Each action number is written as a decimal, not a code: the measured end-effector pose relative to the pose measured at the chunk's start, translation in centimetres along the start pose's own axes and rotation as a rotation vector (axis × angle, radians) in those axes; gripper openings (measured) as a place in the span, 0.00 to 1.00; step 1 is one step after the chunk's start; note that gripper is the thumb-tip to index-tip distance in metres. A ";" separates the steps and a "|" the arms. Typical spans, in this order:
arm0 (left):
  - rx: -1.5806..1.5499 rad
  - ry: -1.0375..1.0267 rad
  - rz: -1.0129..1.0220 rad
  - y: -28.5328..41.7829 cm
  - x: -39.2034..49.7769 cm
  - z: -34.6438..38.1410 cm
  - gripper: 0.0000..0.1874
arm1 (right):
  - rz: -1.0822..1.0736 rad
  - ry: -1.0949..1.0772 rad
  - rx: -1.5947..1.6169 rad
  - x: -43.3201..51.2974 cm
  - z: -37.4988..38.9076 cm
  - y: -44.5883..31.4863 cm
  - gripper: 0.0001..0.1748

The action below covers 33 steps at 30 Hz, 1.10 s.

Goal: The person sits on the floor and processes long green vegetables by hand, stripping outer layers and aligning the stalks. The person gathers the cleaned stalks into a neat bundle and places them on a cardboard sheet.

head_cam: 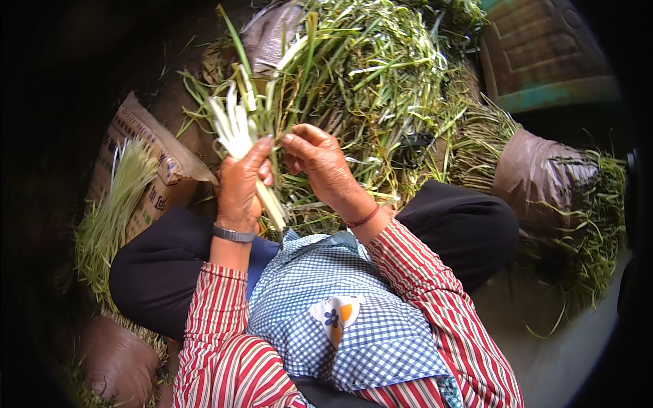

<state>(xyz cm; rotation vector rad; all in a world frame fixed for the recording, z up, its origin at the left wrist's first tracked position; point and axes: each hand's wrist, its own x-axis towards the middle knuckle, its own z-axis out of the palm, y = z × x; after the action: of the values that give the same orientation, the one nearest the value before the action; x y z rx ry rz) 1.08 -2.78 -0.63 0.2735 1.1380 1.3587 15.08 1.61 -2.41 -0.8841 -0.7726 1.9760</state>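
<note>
My left hand [240, 186] is closed around a small bunch of pale green-white stalks [232, 122], which fan out above the fist and stick out below it. Beside it, to the right, my right hand [324, 163] has its thumb and forefinger pinched at a thin strand by the bunch; whether they grip it is hard to tell. Beyond both hands lies a large heap of green and yellowish stalks and leaves [377, 92].
Trimmed pale stalks [125, 188] lean on a printed sack [153, 137] at the left. Wrapped bundles lie at the right [541, 178], at the lower left [120, 359] and behind the heap [273, 35]. A brown panel with turquoise edging [546, 51] stands at the upper right.
</note>
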 end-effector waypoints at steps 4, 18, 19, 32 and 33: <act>-0.051 0.000 0.021 0.7 0.5 0.1 0.06 | 0.034 -0.166 -0.141 -0.9 -0.7 -0.4 0.09; -0.082 -0.028 0.079 1.1 1.2 -1.6 0.08 | 0.163 -0.419 -1.484 -4.9 -7.2 3.1 0.10; -0.088 -0.038 0.068 1.4 0.8 -1.0 0.08 | 0.091 -0.401 -1.545 -4.8 -6.7 2.4 0.10; -0.014 -0.122 -0.006 0.0 -0.1 -0.1 0.05 | -0.116 0.030 -0.321 1.1 1.3 -1.5 0.12; -0.006 -0.105 0.007 -0.1 -0.1 0.0 0.05 | -0.119 0.033 -0.298 1.1 1.2 -1.3 0.12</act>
<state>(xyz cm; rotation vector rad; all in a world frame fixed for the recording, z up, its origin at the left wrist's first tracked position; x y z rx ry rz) 1.20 -2.85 -0.67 0.3408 1.0460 1.3380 14.17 2.95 -1.10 -1.0151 -1.0940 1.7654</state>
